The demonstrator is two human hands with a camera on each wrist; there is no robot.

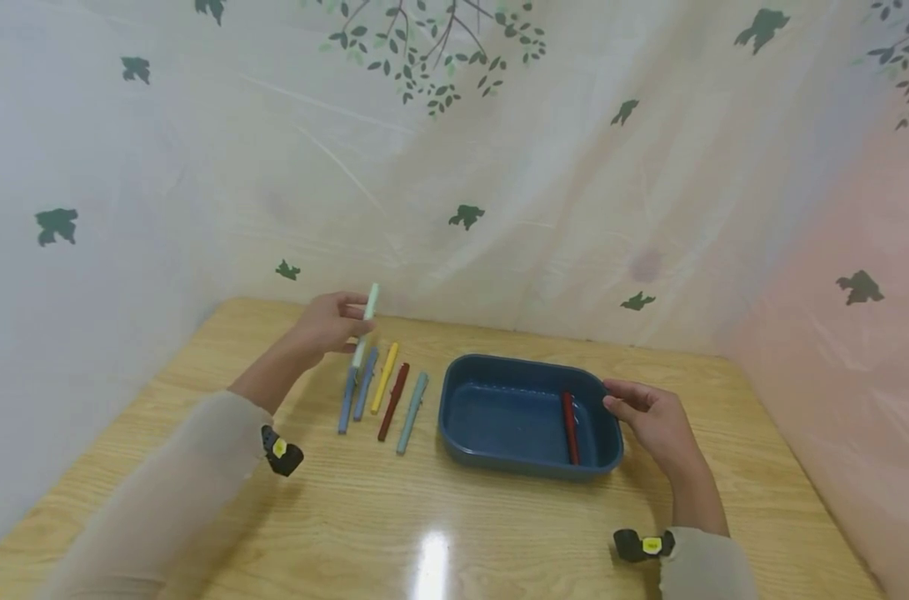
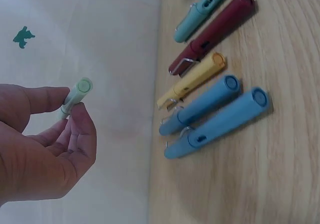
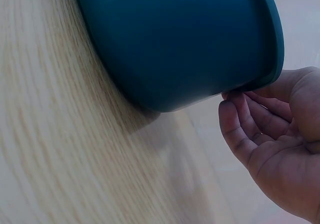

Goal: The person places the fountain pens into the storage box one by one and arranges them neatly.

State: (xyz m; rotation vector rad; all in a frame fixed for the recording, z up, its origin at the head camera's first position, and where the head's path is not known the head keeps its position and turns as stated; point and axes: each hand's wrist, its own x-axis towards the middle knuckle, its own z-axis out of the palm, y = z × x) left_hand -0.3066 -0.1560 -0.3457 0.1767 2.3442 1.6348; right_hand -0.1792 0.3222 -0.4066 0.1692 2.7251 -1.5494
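My left hand [image 1: 330, 327] pinches a pale green pen [image 2: 76, 97] between thumb and fingers, raised over the far left of the table. Below it lies a row of clipped pens: two blue pens [image 2: 228, 115], a yellow pen [image 1: 385, 378], a dark red pen [image 1: 393, 402] and a teal pen [image 1: 412, 413]. My right hand [image 1: 652, 418] holds the right rim of a dark blue plastic basin [image 1: 529, 472], thumb at the top edge and fingers outside. One red pen [image 1: 570, 427] lies inside, toward the basin's right end.
The wooden table [image 1: 334, 517] ends at a pale curtain [image 1: 529, 267] printed with leaves and birds. Curtain also hangs along both sides. Each wrist wears a small black device, such as the left wrist device [image 1: 282, 451].
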